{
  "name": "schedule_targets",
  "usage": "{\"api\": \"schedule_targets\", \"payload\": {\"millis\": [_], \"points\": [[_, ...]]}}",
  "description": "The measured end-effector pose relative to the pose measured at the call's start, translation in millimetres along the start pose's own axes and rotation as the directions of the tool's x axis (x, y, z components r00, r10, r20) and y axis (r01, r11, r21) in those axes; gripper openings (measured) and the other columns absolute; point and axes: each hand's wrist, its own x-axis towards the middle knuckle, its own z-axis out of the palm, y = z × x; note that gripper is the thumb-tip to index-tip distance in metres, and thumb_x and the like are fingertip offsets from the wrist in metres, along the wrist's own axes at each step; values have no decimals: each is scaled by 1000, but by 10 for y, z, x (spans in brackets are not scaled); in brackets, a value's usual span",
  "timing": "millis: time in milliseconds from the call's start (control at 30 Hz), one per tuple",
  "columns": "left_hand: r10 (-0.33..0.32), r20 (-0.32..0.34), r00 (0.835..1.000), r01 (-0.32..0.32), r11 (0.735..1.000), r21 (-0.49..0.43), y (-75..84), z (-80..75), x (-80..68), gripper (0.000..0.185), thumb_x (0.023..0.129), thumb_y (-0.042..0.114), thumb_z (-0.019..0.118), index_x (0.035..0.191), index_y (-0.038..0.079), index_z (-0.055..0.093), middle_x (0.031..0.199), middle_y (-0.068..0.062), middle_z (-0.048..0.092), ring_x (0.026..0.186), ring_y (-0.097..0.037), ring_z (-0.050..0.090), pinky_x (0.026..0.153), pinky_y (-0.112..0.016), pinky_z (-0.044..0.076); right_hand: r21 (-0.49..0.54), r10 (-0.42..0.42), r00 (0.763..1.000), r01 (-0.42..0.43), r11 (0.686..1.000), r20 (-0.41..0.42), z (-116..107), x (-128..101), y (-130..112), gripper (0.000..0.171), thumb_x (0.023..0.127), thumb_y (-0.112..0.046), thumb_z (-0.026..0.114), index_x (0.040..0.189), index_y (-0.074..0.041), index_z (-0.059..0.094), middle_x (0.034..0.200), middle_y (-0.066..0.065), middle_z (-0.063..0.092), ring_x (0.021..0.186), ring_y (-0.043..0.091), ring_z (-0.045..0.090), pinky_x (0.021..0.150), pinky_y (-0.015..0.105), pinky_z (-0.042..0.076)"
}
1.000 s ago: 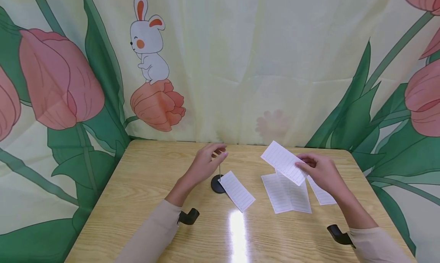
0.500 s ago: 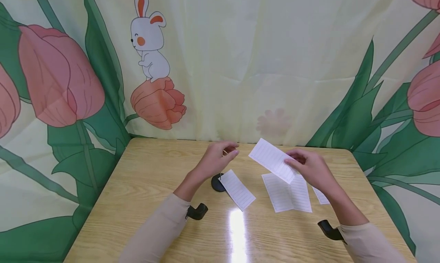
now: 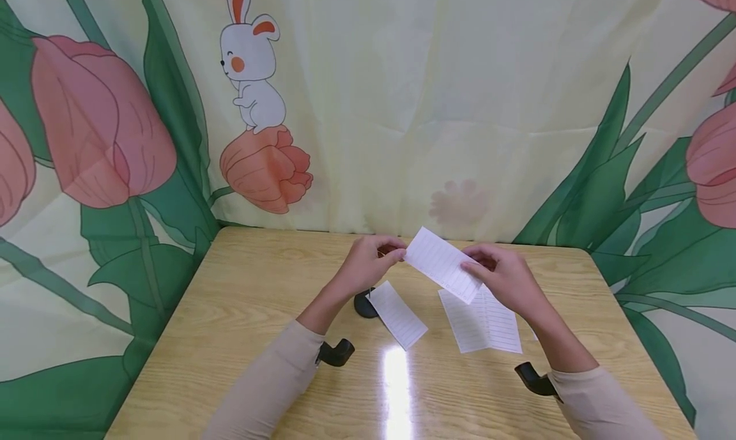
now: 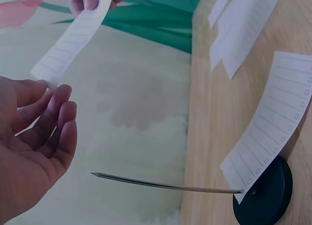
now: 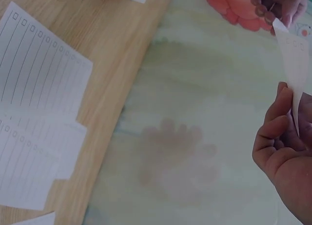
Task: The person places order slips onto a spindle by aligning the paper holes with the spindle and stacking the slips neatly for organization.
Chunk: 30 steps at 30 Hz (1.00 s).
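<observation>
Head view shows us our right hand (image 3: 506, 277) pinching a lined slip (image 3: 443, 264) above the surface (image 3: 241, 312). Our left hand (image 3: 368, 264) meets its far end with fingers loosely curled, over the spike holder (image 3: 364, 304) already carrying one slip (image 3: 398, 315).

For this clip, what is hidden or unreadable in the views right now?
- Print on the held slip: too small in the head view, blurred in both wrist views.
- Slip under the right hand: mostly covered by that arm in the head view.
- Spike of the black stand: hidden behind the left hand in the head view.
- Whether the left hand touches the held slip: unclear.
</observation>
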Motion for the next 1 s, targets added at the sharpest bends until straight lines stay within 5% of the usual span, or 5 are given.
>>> {"api": "schedule_targets", "payload": {"millis": [267,533,1000], "points": [[-2,-45,999,2,1000,5,-15,-10,2,10,100,13,68,103,7,75,97,-5,74,88,-18,64,81,-31,54,19,5,1000,-5,1000,14,45,30,-36,19,97,-15,74,113,-6,75,101,10,77,79,15,67,67,22,53],[-14,-63,998,15,1000,11,-34,-105,-50,9,99,9,68,102,5,74,91,-6,70,79,-19,58,69,-27,50,86,25,999,-28,996,34,214,89,-45,21,98,-14,71,118,-5,73,106,11,76,85,18,69,71,22,54],[-64,-67,996,67,996,50,-169,-267,-115,6,97,8,70,99,5,75,89,-6,70,78,-18,59,68,-28,51,156,26,997,-37,987,69,469,171,-85,20,98,-11,71,116,-3,73,103,12,77,87,19,70,74,22,54]]}}
